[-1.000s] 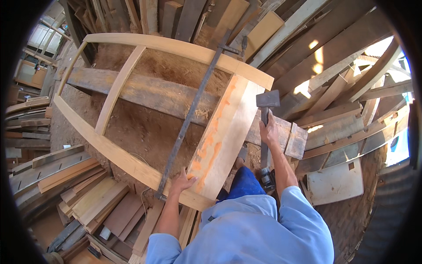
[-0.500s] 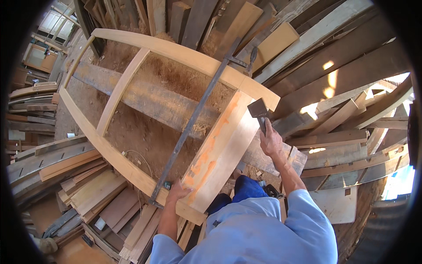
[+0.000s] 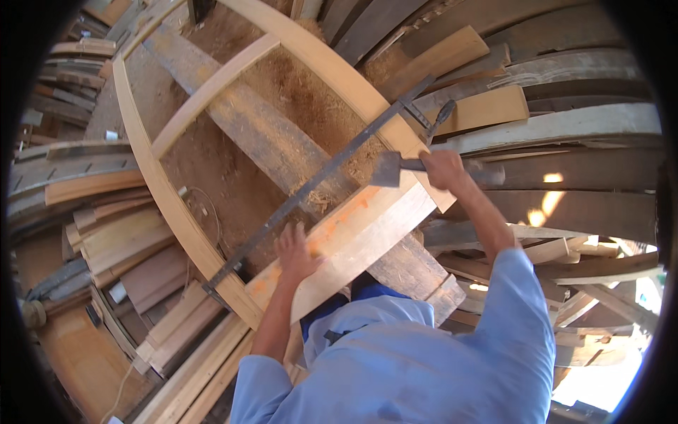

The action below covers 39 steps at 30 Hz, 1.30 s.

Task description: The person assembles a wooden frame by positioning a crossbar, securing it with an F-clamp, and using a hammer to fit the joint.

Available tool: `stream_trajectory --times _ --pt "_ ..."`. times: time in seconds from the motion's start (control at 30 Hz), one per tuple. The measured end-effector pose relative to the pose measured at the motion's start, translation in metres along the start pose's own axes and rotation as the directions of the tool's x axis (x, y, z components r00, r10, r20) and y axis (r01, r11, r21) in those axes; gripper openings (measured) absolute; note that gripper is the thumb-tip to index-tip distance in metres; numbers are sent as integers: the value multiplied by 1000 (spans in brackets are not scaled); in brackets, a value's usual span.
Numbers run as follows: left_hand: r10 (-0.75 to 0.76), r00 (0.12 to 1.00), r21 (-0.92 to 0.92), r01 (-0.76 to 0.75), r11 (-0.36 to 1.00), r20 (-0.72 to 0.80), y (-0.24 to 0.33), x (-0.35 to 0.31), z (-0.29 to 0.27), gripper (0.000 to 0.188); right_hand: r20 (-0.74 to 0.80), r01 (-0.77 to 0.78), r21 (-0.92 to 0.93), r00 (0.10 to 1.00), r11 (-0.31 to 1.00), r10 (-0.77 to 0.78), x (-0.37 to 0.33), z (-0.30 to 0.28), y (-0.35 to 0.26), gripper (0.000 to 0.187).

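Observation:
My right hand (image 3: 443,169) grips a short-handled tool (image 3: 385,169) with a broad, squarish dark metal head; whether it is a hammer or a wide blade I cannot tell. The head is above the right end of a pale wide board (image 3: 367,233), whose far edge carries orange smears. My left hand (image 3: 296,253), fingers spread and slightly blurred, is at the board's left part, holding nothing. The board forms the near end of a curved wooden frame (image 3: 134,116). A long dark bar clamp (image 3: 311,185) spans the frame just beyond the board.
A worn plank (image 3: 261,124) with shavings lies beneath the frame, over brown, dusty ground. Stacked timber (image 3: 134,261) crowds the left side. Long dark boards (image 3: 593,169) fill the right, with a pale wooden block (image 3: 491,109) near the clamp's screw handle (image 3: 443,113).
My right hand has risen to the clamp's far end, swinging the tool's head leftward. My left hand has come off the frame's left corner with its fingers spreading. The view has shifted.

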<state>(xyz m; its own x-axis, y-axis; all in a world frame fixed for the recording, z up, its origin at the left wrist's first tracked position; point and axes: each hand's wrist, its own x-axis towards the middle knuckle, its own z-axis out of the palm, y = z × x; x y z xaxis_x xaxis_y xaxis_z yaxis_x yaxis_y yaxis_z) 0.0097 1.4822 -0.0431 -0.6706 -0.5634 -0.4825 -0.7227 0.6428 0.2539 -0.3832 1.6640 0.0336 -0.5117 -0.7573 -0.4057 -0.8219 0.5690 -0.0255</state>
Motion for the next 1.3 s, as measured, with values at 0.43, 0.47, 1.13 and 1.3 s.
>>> stream_trajectory --times 0.43,0.47,1.13,1.3 --pt "-189 973 -31 194 980 132 74 23 11 129 330 329 -192 909 925 -255 128 -20 -39 19" --pt "-191 971 -29 197 980 145 75 24 10 129 348 355 -226 899 907 -265 128 -22 -44 20" --pt "-189 974 -59 197 979 124 68 26 14 128 283 363 -236 913 901 -294 132 -27 -53 20" --pt "-166 981 -95 176 980 105 69 24 9 124 391 453 -314 863 834 -321 119 -1 -41 19"
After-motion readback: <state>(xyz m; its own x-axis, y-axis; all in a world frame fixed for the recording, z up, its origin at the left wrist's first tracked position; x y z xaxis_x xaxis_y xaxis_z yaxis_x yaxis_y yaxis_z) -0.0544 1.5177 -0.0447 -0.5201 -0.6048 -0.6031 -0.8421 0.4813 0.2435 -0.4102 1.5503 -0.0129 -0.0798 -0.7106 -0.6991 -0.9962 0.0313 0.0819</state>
